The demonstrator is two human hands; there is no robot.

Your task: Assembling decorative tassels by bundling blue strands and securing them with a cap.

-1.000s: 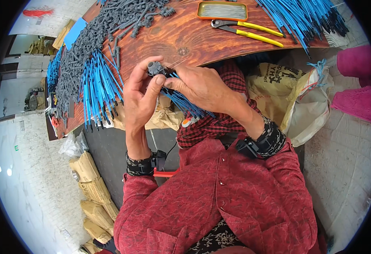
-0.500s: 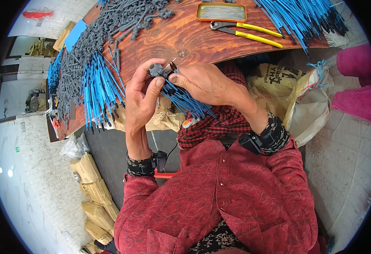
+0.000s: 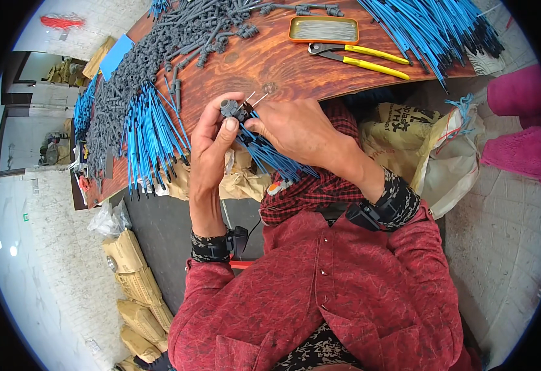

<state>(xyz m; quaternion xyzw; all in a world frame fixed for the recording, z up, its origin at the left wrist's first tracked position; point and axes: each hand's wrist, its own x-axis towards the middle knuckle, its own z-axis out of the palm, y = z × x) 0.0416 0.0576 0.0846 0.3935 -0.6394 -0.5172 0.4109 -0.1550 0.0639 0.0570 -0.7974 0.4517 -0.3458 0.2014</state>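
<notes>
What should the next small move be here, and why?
Probably for the right hand to gather the two thin wires together: they stick up apart beside the gray fitting, which the left hand holds steady. The right hand is already close by, and the pliers lie on the table, unused.

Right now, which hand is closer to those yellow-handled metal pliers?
Right. In view, the right hand is below and left of the yellow-handled metal pliers; the left hand is farther away, further left.
</notes>
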